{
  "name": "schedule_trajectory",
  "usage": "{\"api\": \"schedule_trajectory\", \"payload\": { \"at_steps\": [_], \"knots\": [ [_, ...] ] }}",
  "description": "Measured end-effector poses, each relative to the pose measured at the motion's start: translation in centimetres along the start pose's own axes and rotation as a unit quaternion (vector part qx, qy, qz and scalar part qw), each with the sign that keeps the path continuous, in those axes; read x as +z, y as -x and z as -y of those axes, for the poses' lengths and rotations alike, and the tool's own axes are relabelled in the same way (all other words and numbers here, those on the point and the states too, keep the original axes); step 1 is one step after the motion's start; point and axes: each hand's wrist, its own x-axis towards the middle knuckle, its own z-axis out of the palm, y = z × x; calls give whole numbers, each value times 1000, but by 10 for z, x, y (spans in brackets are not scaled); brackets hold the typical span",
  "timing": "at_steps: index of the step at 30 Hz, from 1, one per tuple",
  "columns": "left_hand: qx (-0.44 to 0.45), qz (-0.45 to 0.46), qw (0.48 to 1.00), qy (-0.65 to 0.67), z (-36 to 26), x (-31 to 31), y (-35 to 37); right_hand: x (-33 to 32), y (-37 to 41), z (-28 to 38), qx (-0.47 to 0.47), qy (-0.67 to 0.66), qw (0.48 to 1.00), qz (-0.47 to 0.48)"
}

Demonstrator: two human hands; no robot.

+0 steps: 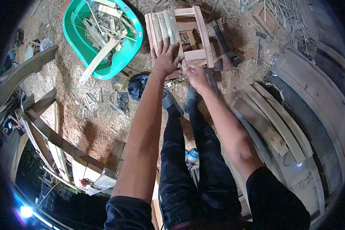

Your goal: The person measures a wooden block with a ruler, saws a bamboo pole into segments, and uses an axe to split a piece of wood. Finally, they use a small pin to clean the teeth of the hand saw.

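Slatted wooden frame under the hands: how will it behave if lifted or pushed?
Probably stiff: the wooden frame is solid slats and rails. Likely light for its size, being mostly open gaps. It may rock or skid on the loose shavings; the left hand lies flat on its slats.

No readable text; a small mark on the green tub [136, 42] seems blurred

Tub [76, 41] left, planks [280, 122] right, wooden frame [196, 55] ahead; sawdust floor [76, 90] between free
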Motion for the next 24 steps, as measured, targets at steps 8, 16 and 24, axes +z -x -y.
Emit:
{"api": "schedule_trajectory", "payload": {
  "at_steps": [8,16,24],
  "knots": [
    [-10,11,1000,4,-2,-3,-1,11,11,23,8,-95,995,5],
    [29,-20,986,162,0,-25,5,-10,32,49,86,-188,975,84],
    [244,-27,968,-48,-49,-76,55,-49,80,86,113,-222,947,201]
  ]
}}
